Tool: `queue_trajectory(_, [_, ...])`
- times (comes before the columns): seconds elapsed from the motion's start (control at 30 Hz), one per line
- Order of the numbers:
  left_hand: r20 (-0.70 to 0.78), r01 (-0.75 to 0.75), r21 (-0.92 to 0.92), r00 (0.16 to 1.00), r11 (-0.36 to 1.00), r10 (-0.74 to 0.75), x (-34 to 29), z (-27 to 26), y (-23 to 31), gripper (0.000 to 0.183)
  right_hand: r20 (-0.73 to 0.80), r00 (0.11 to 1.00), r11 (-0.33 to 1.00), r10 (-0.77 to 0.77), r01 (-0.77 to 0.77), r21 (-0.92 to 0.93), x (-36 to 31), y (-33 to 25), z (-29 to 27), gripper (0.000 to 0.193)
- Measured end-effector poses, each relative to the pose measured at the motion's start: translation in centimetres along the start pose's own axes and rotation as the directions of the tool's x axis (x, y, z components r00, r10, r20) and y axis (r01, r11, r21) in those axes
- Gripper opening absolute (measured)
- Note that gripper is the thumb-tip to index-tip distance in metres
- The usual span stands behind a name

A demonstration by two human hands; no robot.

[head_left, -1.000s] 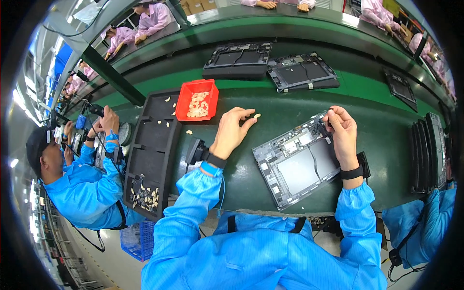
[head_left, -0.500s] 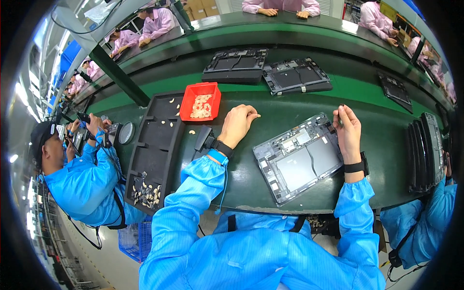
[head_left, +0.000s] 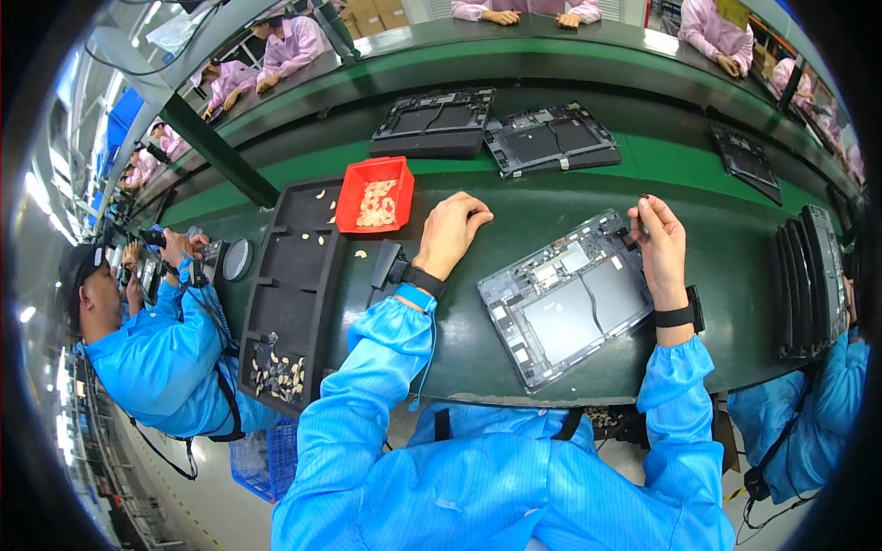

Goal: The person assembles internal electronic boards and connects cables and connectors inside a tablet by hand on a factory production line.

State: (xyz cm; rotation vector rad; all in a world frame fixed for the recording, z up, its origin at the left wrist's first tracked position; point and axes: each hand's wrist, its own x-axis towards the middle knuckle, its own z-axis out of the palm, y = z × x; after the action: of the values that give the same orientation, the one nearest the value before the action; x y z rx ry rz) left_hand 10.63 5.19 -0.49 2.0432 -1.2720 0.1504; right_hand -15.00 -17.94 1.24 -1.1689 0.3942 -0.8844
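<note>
We record 1 bare left hand (head_left: 447, 235), fingertips since drawn together, a likely pick-up, contents hidden; 1 bare right hand (head_left: 661, 253), pinching 1 small dark piece (head_left: 646, 196) beside 1 grey, rectangular, open-backed device (head_left: 556, 317) on the green surface (head_left: 730, 303).

From the left hand (head_left: 447, 237), bare surface (head_left: 542, 202) opens toward two o'clock; the red bin (head_left: 375, 197) blocks ten, the black tray (head_left: 294, 237) nine; the open device (head_left: 560, 317) bars four, the right hand (head_left: 660, 246) three; beyond, free room reaches the upright panels (head_left: 796, 285).
</note>
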Motion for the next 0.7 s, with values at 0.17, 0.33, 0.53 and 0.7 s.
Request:
queue_trajectory(0.17, [0.013,0.011,0.055,1.0,0.998,-0.012,0.0,0.6,0.2,0.016,-0.01,1.0,1.0,-0.001,0.001,-0.007,0.0,0.0,-0.2,0.015])
queue_trajectory(0.33, [0.002,-0.007,0.165,1.0,0.986,0.007,-0.4,1.4,0.3,0.015,0.015,1.0,1.0,-0.011,0.011,0.017,0.1,0.1,-0.4,0.016])
queue_trajectory(0.53, [0.051,-0.068,0.24,0.997,0.968,0.057,-1.6,0.5,-0.8,0.011,0.022,1.0,1.0,-0.005,0.005,0.023,0.3,0.4,-0.3,0.018])
queue_trajectory(0.7, [-0.136,-0.031,0.182,0.989,0.983,0.056,-2.6,-6.4,-1.9,0.011,0.006,1.0,1.0,0.002,-0.002,-0.009,0.2,-0.1,-0.4,0.017])
